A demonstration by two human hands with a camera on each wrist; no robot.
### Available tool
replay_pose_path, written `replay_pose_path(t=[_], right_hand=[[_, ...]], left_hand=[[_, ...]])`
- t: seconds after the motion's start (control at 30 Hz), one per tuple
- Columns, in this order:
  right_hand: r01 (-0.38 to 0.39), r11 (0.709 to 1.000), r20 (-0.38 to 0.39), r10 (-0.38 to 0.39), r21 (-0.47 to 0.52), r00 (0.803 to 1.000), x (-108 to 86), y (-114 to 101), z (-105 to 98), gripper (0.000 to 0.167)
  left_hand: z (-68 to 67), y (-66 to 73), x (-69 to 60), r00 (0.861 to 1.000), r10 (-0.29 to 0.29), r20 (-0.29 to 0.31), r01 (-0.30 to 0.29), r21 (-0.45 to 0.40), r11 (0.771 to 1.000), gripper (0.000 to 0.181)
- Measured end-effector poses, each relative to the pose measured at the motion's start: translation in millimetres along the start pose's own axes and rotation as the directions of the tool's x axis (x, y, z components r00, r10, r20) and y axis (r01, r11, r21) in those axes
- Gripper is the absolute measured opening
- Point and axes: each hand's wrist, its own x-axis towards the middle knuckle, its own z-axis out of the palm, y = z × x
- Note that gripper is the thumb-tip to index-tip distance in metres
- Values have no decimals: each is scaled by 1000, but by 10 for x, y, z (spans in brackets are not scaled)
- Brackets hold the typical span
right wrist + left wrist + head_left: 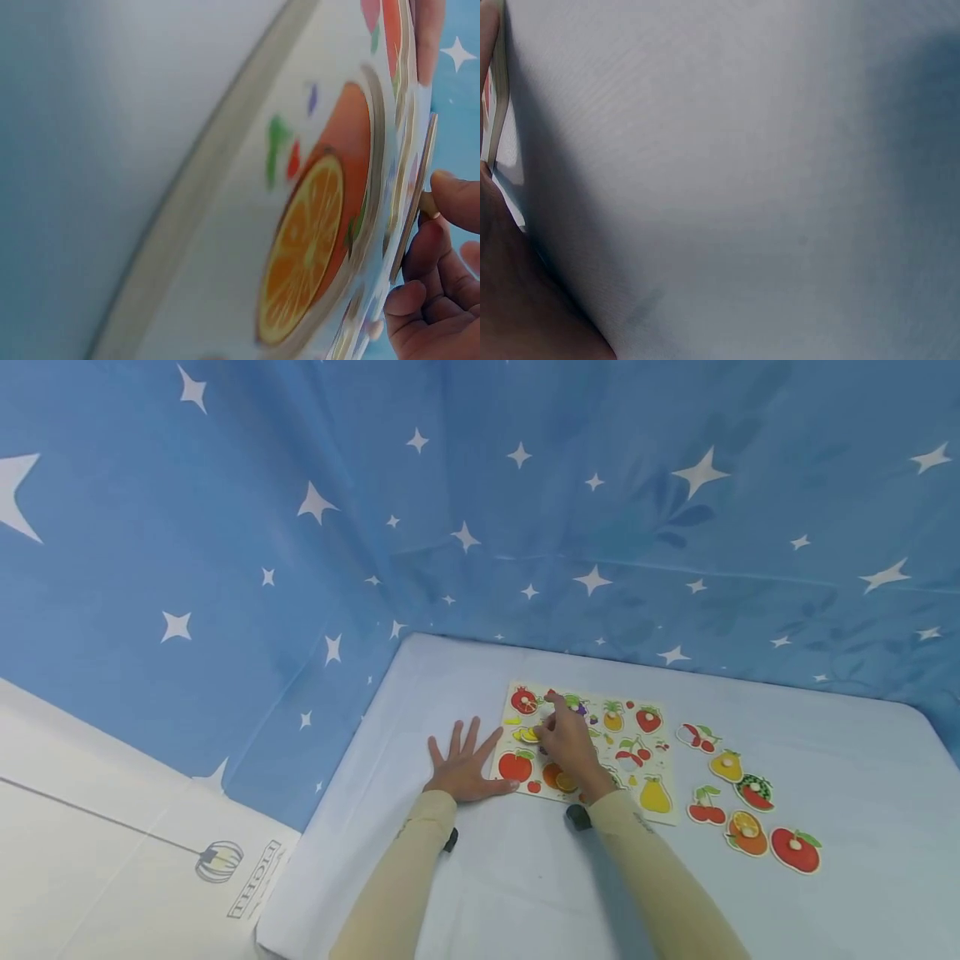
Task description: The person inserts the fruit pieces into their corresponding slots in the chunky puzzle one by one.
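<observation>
A fruit puzzle board (489, 767) lies flat on the white table. My left hand (465, 777) is spread beside its left edge, the thumb and a fingertip touching the board's edge; part of that hand (525, 300) shows in the left wrist view. My right hand (572, 747) is over the board, and in the right wrist view its thumb and finger pinch the small knob (428, 204) of a thin puzzle piece (414, 214). From the head it looks like a yellow banana piece (529, 736), at the left part of the board. An orange picture (307, 240) shows near the board's front edge.
Right of the board lie several loose knobbed pieces, among them a pear (726, 766), a watermelon (757, 793), cherries (707, 810) and an apple (795, 850). A blue star-patterned curtain (525, 527) hangs behind and left of the table (495, 893).
</observation>
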Motion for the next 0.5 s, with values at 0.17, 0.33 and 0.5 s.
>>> replay_pose_path(t=[0.17,0.33,0.5], right_hand=[[-10,999,4,10,-42,1000,45,-39,101,61],[-82,994,24,84,-78,996,49,-85,174,64],[-105,988,35,110,-116,993,60,-142,210,68]], left_hand=[[-4,8,-17,1000,-3,4,3,-21,1000,107],[23,-3,-7,1000,-1,2,1,-19,1000,107],[14,-1,-10,1000,1,1,-1,-16,1000,106]])
